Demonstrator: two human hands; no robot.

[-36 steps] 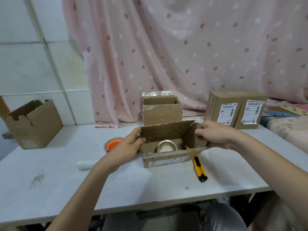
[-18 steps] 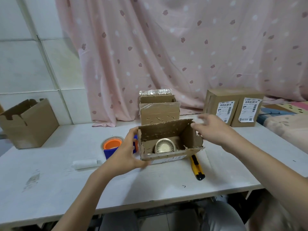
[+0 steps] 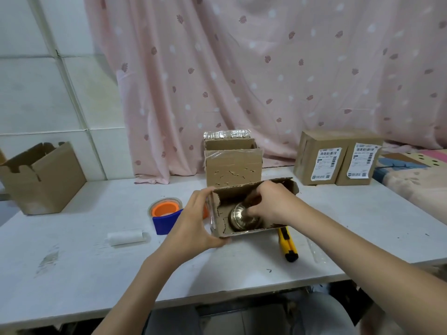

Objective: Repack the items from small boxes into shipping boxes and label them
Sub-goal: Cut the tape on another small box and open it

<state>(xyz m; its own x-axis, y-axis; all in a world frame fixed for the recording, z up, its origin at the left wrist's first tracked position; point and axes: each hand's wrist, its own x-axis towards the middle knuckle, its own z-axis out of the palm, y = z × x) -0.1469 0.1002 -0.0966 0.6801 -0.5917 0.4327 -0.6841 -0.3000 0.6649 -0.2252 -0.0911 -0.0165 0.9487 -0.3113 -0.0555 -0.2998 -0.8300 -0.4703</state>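
Left hand [image 3: 193, 222] gripped the left end of the small open box [image 3: 251, 209], thumb on the near wall, fingers round the far side. Right hand [image 3: 273, 204] was reached down inside the same box, fingers curled onto the round metal jar [image 3: 238, 217] lying at the bottom; looked like a grasp on its right side, contact partly hidden by the hand. Jar showed its shiny lid end toward the camera, sitting left of the right hand's fingers and just right of the left palm's wall.

Box stood on the white table [image 3: 96, 262], flaps up. Yellow utility knife [image 3: 287, 245] lay just below the right wrist, touching or nearly touching the box's near right corner, can't tell which. Blue-and-orange tape dispenser [image 3: 167, 215] sat just left of the left hand, partly behind it. White paper roll [image 3: 127, 238] lay further left, well apart. Directly beyond the held box stood a taller open carton [image 3: 233, 165] with a foil-wrapped edge at its back. Two labelled shipping boxes [image 3: 338, 160] stood beyond and right of the right hand. Torn open carton [image 3: 41, 177] at the far left table edge. Pink curtain [image 3: 266, 68] behind.
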